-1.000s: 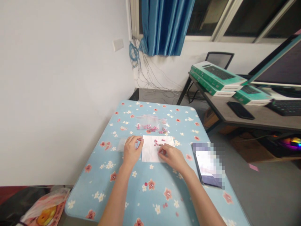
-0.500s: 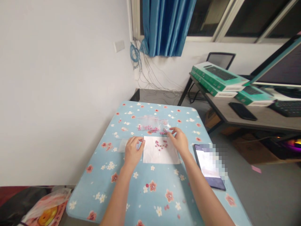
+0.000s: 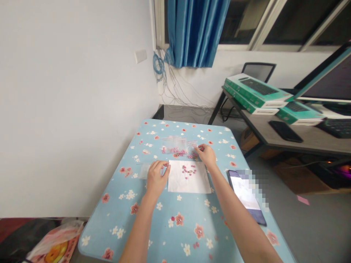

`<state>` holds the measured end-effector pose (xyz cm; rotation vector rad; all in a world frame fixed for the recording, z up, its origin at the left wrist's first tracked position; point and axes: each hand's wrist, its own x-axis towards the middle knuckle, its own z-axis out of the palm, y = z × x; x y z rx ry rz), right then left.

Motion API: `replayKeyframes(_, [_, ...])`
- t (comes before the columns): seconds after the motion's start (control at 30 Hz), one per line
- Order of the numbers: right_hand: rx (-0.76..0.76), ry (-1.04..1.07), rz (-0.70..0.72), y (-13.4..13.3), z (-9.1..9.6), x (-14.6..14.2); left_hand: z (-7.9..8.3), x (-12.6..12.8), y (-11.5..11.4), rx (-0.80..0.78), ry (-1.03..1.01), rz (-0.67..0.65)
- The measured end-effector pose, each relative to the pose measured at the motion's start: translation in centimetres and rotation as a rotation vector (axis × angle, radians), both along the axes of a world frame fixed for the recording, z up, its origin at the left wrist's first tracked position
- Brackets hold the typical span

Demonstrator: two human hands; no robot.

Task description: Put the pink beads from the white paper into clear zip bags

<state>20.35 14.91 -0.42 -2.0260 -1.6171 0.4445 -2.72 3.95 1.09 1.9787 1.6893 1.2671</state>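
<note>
A white sheet of paper (image 3: 189, 180) lies on the blue flowered table (image 3: 175, 223), with several small pink beads (image 3: 189, 169) and a little metal piece on it. Behind it lie clear plastic bags of pink beads (image 3: 175, 148). My left hand (image 3: 157, 178) rests at the paper's left edge, fingers curled in a pinch on something too small to make out, beside a small clear bag (image 3: 143, 170). My right hand (image 3: 206, 154) reaches to the right end of the bead bags, fingers pinched at a bag's edge.
A phone (image 3: 246, 195) with a lit screen lies on the table right of the paper. A grey desk (image 3: 274, 137) to the right carries green boxes, a dark phone, a keyboard and a monitor. A white wall is on the left; cables hang under the blue curtain.
My right hand left the beads on the paper and moved forward and right to the bead bags. My left hand stayed at the paper's left edge.
</note>
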Motion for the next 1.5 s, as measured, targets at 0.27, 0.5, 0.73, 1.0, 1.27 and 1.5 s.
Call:
replayKeyframes(0.27, [0.172, 0.239, -0.041, -1.0, -0.4, 0.6, -0.2, 0.1, 0.1, 0.019, -0.015, -0.018])
replayKeyframes(0.5, [0.229, 0.335, -0.046, -1.7, -0.1, 1.3, -0.2, 0.2, 0.1, 0.033, -0.018, -0.02])
replayKeyframes(0.73, [0.138, 0.054, -0.118, -1.7, -0.5, 0.8, -0.6, 0.2, 0.1, 0.026, -0.024, -0.026])
replayKeyframes(1.0, [0.328, 0.511, -0.012, -2.7, 1.1, 0.8, -0.7, 0.2, 0.2, 0.016, -0.056, -0.032])
replayKeyframes(1.27, [0.237, 1.07, 0.207, -8.2, 4.8, -2.0, -0.2, 0.4, 0.1, -0.136, -0.317, -0.114])
replayKeyframes(1.5, [-0.004, 1.188, 0.308, -11.0, 4.2, -5.5, -0.2, 0.8, 0.1, -0.325, -0.692, -0.309])
